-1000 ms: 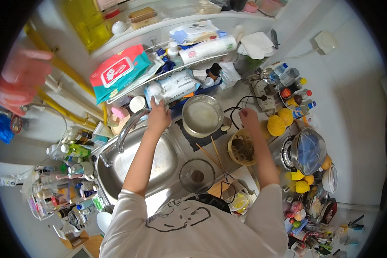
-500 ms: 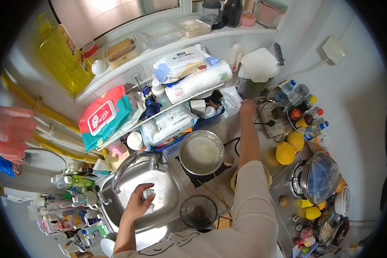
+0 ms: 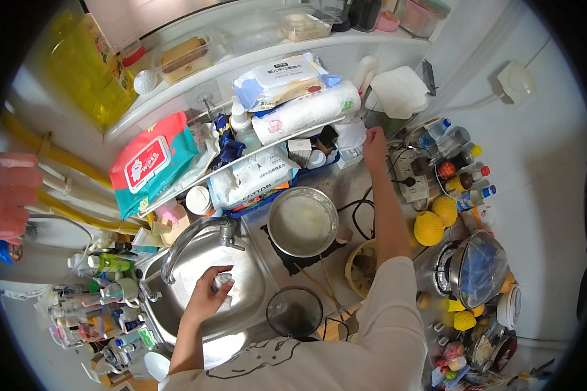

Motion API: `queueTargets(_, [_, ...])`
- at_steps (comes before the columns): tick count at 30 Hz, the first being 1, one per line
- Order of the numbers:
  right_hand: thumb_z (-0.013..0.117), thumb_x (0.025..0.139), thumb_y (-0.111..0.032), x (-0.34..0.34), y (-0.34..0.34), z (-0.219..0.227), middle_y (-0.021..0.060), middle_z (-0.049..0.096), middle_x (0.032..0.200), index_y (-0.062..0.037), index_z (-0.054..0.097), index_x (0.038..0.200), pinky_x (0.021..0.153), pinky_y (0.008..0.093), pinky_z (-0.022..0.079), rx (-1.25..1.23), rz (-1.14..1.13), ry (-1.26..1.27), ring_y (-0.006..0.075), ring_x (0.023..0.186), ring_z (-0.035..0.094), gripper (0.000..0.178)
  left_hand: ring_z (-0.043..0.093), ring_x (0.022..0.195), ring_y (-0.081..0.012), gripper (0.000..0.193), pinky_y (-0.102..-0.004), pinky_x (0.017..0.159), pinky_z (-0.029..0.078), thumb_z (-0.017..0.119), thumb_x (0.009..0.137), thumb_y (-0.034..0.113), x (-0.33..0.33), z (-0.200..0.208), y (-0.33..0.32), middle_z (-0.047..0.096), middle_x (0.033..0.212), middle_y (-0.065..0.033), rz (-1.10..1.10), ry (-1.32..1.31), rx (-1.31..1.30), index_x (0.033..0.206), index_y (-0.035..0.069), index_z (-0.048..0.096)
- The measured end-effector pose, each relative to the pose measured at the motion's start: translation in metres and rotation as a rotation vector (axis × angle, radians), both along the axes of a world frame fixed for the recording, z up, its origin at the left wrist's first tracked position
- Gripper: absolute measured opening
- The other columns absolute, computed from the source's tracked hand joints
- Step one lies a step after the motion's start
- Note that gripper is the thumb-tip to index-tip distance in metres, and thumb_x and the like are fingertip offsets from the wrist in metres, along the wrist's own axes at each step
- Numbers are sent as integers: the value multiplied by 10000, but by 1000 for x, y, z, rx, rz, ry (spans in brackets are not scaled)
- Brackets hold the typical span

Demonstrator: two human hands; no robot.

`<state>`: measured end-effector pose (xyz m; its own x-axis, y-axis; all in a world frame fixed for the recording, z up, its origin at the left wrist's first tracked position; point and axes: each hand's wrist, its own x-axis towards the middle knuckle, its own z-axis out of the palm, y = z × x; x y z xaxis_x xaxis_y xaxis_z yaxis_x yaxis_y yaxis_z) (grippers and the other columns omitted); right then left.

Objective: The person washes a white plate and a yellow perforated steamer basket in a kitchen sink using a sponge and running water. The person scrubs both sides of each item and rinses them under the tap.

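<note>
Over the steel sink (image 3: pixel 176 306), my left hand (image 3: pixel 204 301) is closed round a crumpled whitish, see-through piece (image 3: pixel 223 285). What it is made of is hard to make out. My right arm stretches to the back of the counter. There my right hand (image 3: pixel 375 144) has its fingers bunched beside a white soft packet (image 3: pixel 351 134), which sits on a small white box. Whatever lies between those fingers is too small to make out. A round metal pot (image 3: pixel 302 221) with white contents stands on a black cloth between the sink and my right arm.
The tap (image 3: pixel 188 241) arches over the sink. A dark sieve (image 3: pixel 295 311) lies near my body, by thin sticks. A wire rack holds wipes (image 3: pixel 151 163) and a paper roll (image 3: pixel 306 117). At the right are a power strip (image 3: pixel 412 174), bottles, yellow-netted fruit (image 3: pixel 430 228) and a covered pan (image 3: pixel 481 268).
The whole view has shifted slightly. My right hand stays by the white packet, and my left hand keeps its hold over the sink. More of the round beige container beside my right arm shows.
</note>
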<state>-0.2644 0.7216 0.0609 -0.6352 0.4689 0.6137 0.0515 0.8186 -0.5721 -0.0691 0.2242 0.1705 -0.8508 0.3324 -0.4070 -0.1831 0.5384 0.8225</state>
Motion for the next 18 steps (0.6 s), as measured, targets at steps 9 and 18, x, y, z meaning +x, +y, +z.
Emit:
queueTargets(9, [416,900,-96,49,-33,86,60,464,802,-50,375,971,503,272,454,-694,423,21,143,565,540,94,518,706,-60,254,-195,542,397,575,830,107,-2,12,18,590,969,-31,-141,154,107,1076,43,561])
queueTargets(18, [589,779,11,208,-242,150,-14,468,825,-99,382,934,694,208,406,-1345,1109,-279,63,783,495,282,506,1074,-154,483,-275,814,442,582,847,202,21,-28,32,513,1195,-71,-78,-339,838,1267,45,403])
